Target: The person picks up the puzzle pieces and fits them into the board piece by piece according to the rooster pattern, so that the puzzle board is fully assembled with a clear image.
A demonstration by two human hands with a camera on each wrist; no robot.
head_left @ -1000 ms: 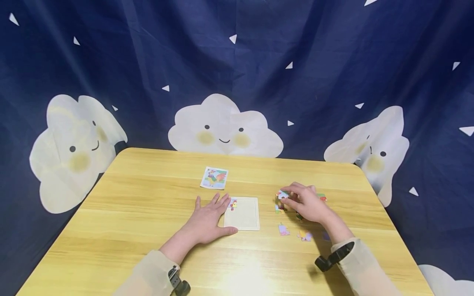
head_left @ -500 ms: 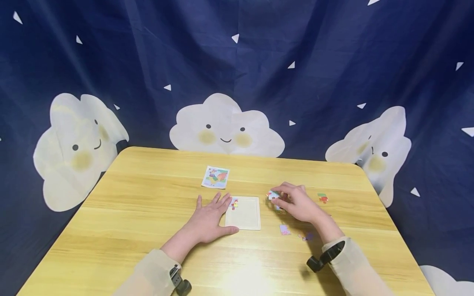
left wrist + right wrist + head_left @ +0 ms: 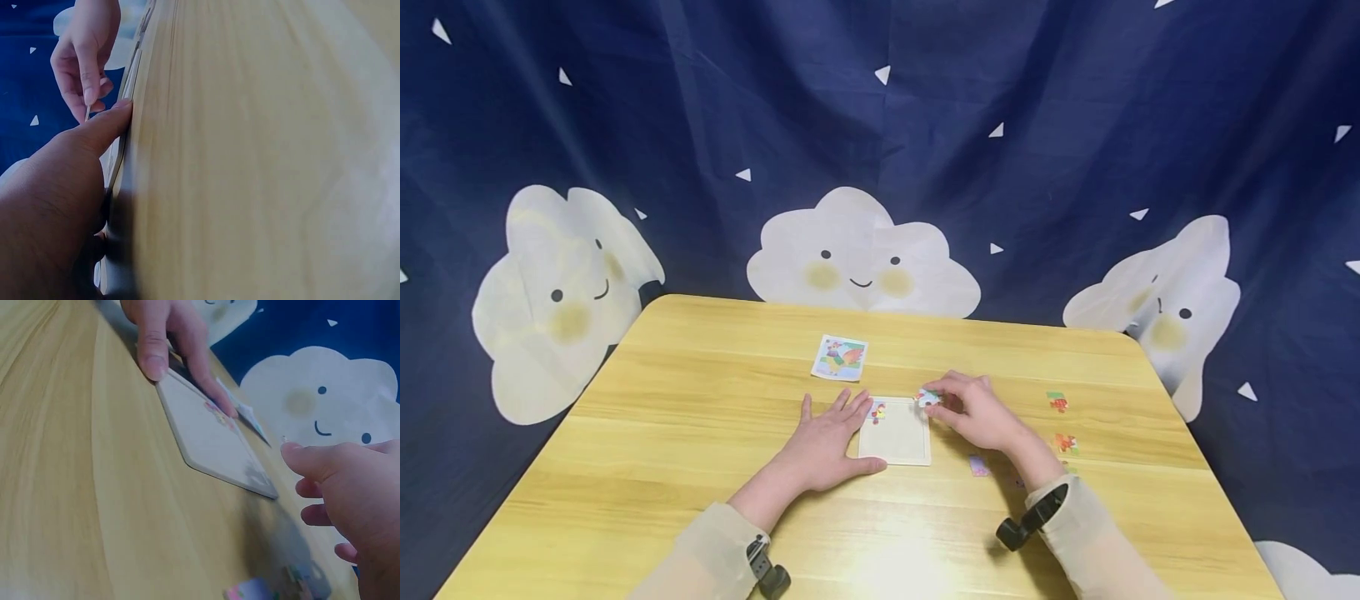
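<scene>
A white square puzzle tray [image 3: 895, 442] lies mid-table, with one jigsaw piece [image 3: 877, 411] in its upper left corner. Spread wide, my left hand [image 3: 822, 450] rests at the tray's left side; its thumb touches the lower left edge and its fingertips the upper left. My right hand [image 3: 981, 414] pinches a light-blue and green jigsaw piece [image 3: 928, 399] above the tray's upper right corner. That piece appears edge-on and thin in the left wrist view, between the thumb and fingers of the right hand [image 3: 84, 62]. In the right wrist view it is almost wholly hidden behind the thumb.
A printed picture card [image 3: 840, 358] lies beyond the tray. To the right are loose pieces: a red and green one [image 3: 1057, 402], an orange one [image 3: 1066, 442] and a lilac one [image 3: 979, 466]. Others are partly covered by the right forearm. A dark blue curtain [image 3: 880, 125] hangs behind the table.
My right hand has carried the pinched piece leftward from the loose pieces to the tray's upper right corner, uncovering pieces on the right. My left hand stays on the tray.
</scene>
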